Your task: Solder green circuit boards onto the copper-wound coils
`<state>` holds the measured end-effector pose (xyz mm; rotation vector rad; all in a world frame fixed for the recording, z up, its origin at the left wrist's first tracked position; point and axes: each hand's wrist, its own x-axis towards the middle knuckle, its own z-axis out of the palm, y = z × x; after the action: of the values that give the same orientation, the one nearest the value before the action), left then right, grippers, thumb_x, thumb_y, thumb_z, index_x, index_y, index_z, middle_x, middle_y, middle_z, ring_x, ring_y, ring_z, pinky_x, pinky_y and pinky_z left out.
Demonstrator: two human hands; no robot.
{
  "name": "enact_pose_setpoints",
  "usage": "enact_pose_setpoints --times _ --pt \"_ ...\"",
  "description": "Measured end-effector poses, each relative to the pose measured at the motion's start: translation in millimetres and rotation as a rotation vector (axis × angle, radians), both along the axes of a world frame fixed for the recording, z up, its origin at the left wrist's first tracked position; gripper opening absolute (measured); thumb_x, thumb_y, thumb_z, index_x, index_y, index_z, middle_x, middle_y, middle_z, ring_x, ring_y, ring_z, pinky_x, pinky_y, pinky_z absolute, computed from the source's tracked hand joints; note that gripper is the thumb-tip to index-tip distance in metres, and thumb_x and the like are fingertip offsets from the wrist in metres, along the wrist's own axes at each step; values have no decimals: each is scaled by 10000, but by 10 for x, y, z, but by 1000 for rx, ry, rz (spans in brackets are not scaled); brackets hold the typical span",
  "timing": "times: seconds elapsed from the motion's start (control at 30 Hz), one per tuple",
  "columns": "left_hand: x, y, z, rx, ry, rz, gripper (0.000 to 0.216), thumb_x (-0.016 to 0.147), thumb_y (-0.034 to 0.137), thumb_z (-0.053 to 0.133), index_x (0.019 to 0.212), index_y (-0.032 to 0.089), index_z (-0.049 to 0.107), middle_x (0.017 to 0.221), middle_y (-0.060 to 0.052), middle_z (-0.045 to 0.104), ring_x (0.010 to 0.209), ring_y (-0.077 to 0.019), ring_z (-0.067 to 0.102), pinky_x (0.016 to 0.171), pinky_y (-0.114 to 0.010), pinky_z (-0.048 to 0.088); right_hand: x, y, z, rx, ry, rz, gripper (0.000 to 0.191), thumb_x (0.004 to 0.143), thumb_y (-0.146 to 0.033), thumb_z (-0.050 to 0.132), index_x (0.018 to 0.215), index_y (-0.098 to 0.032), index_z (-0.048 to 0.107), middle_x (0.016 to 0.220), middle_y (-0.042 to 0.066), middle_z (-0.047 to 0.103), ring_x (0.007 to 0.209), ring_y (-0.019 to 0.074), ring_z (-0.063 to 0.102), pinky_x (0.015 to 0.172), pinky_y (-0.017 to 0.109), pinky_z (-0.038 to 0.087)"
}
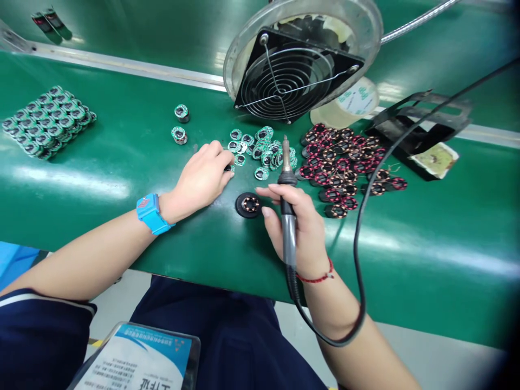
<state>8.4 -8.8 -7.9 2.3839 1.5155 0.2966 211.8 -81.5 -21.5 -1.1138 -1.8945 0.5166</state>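
My right hand point(303, 227) is closed around a soldering iron point(288, 233), its metal tip pointing away from me. Thumb and forefinger of that hand reach toward a small motor stator with copper windings point(251, 205), which sits in a round black holder point(242, 212) on the bench. Left of the holder, my left hand point(205, 176) pinches a small round green circuit board point(229, 168) at its fingertips, partly hidden by the fingers. Beyond it lies a loose heap of similar round boards point(266, 146). A pile of pink and copper wound stators point(343, 162) is to the right.
A caged fan point(280, 81) overhangs the back of the green bench point(134, 162). Stacked board assemblies point(49, 122) stand at left, and two single ones point(179, 135) nearer the middle. A black iron stand with sponge point(434, 161) is at right. The iron's cable point(357, 254) loops over my right forearm.
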Motion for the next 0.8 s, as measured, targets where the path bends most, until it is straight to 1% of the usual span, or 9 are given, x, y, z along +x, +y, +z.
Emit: enact_pose_setpoints --times 0.07,0.17,0.23,0.3,0.4,0.5,0.57,0.67,0.8 --pt "-6 2 2 -21 -30 34 185 910 174 559 1060 87 622 1127 -171 621 1045 -299 578 924 -452 476 2 1 5 4 -4 3 475 873 -148 628 1314 -293 528 1139 53 742 1025 224 703 915 445 585" --pt "-10 3 24 -160 -268 70 87 861 129 587 947 131 595 939 -77 639 841 -188 572 786 -342 468 -1 -3 10 14 -13 -6 467 885 -156 615 1317 -306 523 1131 44 746 1010 224 710 885 441 597" --pt "4 -15 65 -332 -524 75 59 841 155 611 896 151 591 801 -10 606 711 -125 531 682 -275 436 -19 -10 10 28 -10 -11 497 882 -152 620 1336 -315 502 1141 44 743 1008 222 712 876 438 604" --pt "32 -57 134 -530 -781 77 100 817 199 652 879 157 586 728 24 571 643 -90 506 603 -230 408 -52 -21 11 45 6 -11 564 872 -148 637 1377 -326 457 1187 51 725 1010 220 712 875 441 610" --pt "85 -152 265 -757 -1019 76 148 792 185 680 819 169 536 664 56 536 580 -56 493 544 -187 400 -123 -37 26 80 62 -25 678 850 -157 683 1432 -343 390 1217 58 690 1012 215 705 845 422 623" --pt "127 -246 360 -873 -1094 97 181 797 154 668 774 179 489 676 55 568 583 -49 535 570 -179 451 -188 -42 56 118 109 -65 705 825 -158 723 1426 -348 407 1074 26 682 932 192 688 784 377 622" --pt "145 -292 380 -921 -1119 117 189 799 153 658 760 184 475 713 38 599 643 -66 588 622 -195 488 -216 -41 79 139 125 -83 701 812 -144 734 1412 -339 428 990 5 661 860 174 668 771 368 612" --pt "155 -329 365 -929 -1133 117 187 810 175 657 741 182 483 722 28 601 709 -85 614 676 -213 501 -237 -43 112 159 114 -101 668 824 -126 708 1397 -340 439 978 2 657 821 168 645 766 374 594" --pt "140 -338 340 -911 -1131 57 164 833 209 665 757 173 524 754 8 631 714 -91 615 678 -218 504 -238 -52 148 81 137 -114 575 851 -125 668 1341 -351 468 929 -17 655 830 166 649 827 391 588"
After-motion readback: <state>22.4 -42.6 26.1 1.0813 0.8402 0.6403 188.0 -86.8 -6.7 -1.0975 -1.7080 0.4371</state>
